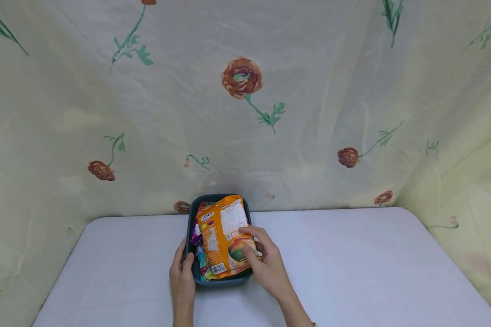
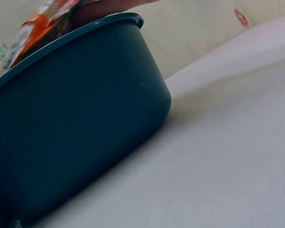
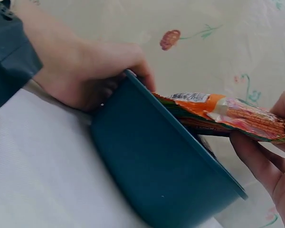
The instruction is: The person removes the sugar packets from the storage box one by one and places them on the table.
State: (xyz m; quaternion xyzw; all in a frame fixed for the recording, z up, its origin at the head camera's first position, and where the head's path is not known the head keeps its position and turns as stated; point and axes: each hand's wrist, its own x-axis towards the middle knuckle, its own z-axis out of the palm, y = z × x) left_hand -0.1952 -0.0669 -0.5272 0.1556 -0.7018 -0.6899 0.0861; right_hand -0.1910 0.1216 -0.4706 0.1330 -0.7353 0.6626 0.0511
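An orange snack packet (image 1: 222, 240) with a printed fruit picture and barcode lies across the top of a dark teal plastic basin (image 1: 222, 282). My right hand (image 1: 270, 268) pinches the packet's near right edge, thumb on top and fingers underneath. In the right wrist view, that end of the packet (image 3: 256, 118) is raised above the basin's rim. My left hand (image 1: 182, 279) grips the basin's left side, its thumb hooked over the rim. Beneath the orange packet, purple and blue-green wrappers (image 1: 200, 254) show inside the basin, mostly hidden.
The basin stands on a table with a white cloth (image 1: 352, 272), near its back edge. Behind and beside the table hangs a pale curtain (image 1: 311, 113) printed with red-brown flowers. White cloth extends to both sides of the basin.
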